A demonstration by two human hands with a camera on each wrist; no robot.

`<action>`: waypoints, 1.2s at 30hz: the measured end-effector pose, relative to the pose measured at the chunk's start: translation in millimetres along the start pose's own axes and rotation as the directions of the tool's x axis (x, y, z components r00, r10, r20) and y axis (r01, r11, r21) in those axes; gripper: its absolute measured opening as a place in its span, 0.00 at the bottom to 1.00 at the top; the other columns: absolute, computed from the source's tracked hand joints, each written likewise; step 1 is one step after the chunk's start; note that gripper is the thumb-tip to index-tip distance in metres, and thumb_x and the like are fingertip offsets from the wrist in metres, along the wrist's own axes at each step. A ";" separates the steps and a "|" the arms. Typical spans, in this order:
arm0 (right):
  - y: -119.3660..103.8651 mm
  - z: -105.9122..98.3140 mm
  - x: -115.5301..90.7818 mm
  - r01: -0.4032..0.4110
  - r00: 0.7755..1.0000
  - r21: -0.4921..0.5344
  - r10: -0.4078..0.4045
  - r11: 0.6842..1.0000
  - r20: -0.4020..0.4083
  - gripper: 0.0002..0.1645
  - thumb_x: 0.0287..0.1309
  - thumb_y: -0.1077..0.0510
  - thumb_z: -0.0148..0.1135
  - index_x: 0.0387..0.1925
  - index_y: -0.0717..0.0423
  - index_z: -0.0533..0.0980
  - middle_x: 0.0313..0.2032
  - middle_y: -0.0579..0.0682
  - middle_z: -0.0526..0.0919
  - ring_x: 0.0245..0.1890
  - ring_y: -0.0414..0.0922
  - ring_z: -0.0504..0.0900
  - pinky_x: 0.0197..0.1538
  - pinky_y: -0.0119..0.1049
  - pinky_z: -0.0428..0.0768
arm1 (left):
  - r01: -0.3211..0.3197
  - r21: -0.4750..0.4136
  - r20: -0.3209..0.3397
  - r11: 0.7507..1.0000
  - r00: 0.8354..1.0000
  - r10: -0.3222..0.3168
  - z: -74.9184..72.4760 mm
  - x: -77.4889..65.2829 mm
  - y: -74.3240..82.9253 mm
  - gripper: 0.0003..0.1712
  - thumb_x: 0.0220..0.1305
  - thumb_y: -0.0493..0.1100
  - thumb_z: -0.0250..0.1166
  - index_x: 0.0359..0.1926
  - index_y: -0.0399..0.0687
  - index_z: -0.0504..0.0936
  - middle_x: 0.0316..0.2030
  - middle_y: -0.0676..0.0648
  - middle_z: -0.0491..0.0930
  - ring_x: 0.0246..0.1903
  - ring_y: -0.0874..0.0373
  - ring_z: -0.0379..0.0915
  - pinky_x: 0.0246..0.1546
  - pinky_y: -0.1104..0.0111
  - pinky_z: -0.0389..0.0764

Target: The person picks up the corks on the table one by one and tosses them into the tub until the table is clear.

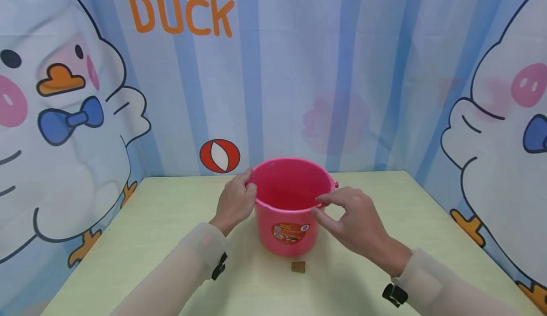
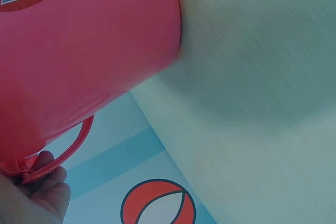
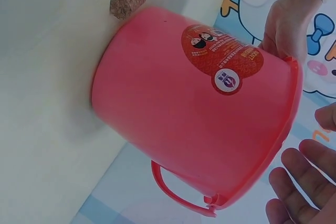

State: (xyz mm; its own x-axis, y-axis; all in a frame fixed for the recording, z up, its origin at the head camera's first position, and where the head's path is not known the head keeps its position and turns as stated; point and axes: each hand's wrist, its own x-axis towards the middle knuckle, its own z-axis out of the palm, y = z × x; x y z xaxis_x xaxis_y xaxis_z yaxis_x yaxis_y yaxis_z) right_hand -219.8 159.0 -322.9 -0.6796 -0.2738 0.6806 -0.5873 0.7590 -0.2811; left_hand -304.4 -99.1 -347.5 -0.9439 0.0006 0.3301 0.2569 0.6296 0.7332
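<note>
A pink plastic bucket (image 1: pixel 287 230) with a red-orange label stands on the table. Its handle (image 2: pixel 79 142) hangs down along the far side. At the bucket's left rim, my left hand (image 1: pixel 234 199) grips the edge by the handle joint, its fingertips curled under there in the left wrist view. My right hand (image 1: pixel 354 218) is at the right front rim, thumb and fingers apart. In the right wrist view, the fingers (image 3: pixel 302 177) are spread beside the rim without closing on it. A small brown cork (image 3: pixel 127 3) lies on the table just in front of the bucket's base.
The pale wood-grain table (image 1: pixel 179 249) runs back to a blue-and-white striped curtain (image 1: pixel 290 69) printed with ducks and a red ball. Similar curtain panels with large ducks flank the table left and right.
</note>
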 end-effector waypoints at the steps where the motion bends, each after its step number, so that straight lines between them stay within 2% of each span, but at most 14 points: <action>1: -0.1 -0.4 -0.9 0.000 1.000 0.003 0.000 1.000 0.000 0.17 0.49 0.53 0.81 0.42 0.52 0.89 0.36 0.44 0.89 0.39 0.44 0.85 0.45 0.47 0.83 | 0.000 0.000 -0.001 1.000 1.000 0.000 0.0 0.0 -0.1 0.33 0.75 0.46 0.53 0.78 0.47 0.62 0.70 0.46 0.72 0.60 0.46 0.74 0.53 0.56 0.84; 28: 4.6 6.8 -23.0 -0.021 0.998 0.061 0.017 0.998 0.058 0.16 0.51 0.53 0.80 0.45 0.44 0.90 0.35 0.34 0.88 0.36 0.36 0.82 0.43 0.42 0.82 | -0.007 0.018 -0.002 1.000 1.000 0.007 0.3 0.8 -1.5 0.34 0.75 0.46 0.53 0.78 0.47 0.62 0.69 0.46 0.73 0.60 0.46 0.74 0.53 0.55 0.84; 36: 5.8 14.6 -28.9 -0.050 0.989 0.056 0.042 0.997 0.140 0.15 0.51 0.53 0.80 0.43 0.44 0.90 0.33 0.33 0.87 0.36 0.34 0.81 0.43 0.42 0.81 | -0.011 0.017 -0.001 1.000 1.000 0.011 0.5 0.8 -1.8 0.33 0.75 0.46 0.52 0.78 0.46 0.62 0.69 0.46 0.73 0.60 0.46 0.74 0.53 0.56 0.84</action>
State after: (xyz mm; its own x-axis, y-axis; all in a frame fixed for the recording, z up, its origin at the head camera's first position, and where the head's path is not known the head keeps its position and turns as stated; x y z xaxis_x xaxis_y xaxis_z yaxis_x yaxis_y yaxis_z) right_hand -210.1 162.7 -354.1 -0.7584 -0.3220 0.5668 -0.5764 0.7373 -0.3524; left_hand -305.7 -99.9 -348.8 -0.9408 0.0067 0.3388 0.2636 0.6426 0.7194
